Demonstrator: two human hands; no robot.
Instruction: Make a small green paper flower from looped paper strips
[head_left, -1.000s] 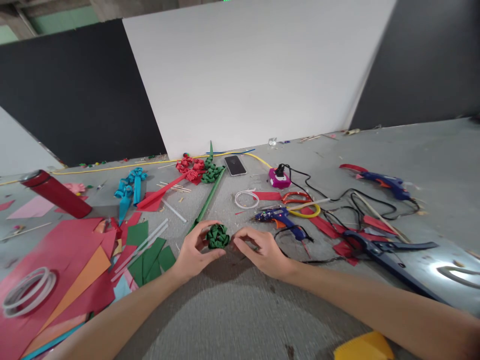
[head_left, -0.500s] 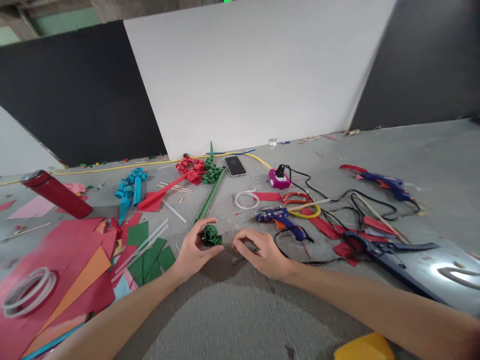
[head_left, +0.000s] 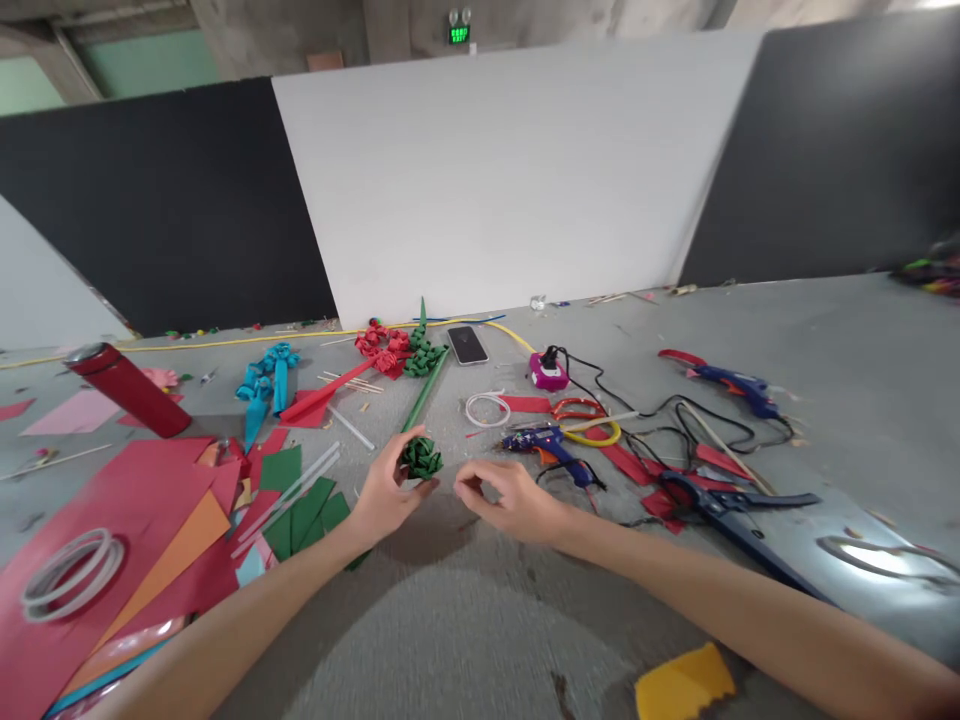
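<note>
A small dark green folded-paper flower [head_left: 422, 457] sits in the curled fingers and thumb of my left hand [head_left: 381, 502]. Just to the right, and apart from it, my right hand [head_left: 517, 502] is closed in a pinch; anything between its fingertips is too small to make out. Beyond the left hand a green paper stem [head_left: 427, 393] slants up to a larger green paper flower [head_left: 424, 357]. Right of my right hand lies a blue glue gun [head_left: 553, 443] with an orange trigger.
Red paper sheets [head_left: 146, 490], green scraps [head_left: 307, 520] and a red flask [head_left: 131, 392] are at left. Behind are blue and red paper flowers [head_left: 382, 343] and a phone [head_left: 468, 345]. Cables, a purple plug adapter [head_left: 548, 371], scissors and another glue gun [head_left: 731, 385] spread rightward.
My head view has tilted up a little. The green flower has turned within my left hand, and my right hand stays pinched beside it.
</note>
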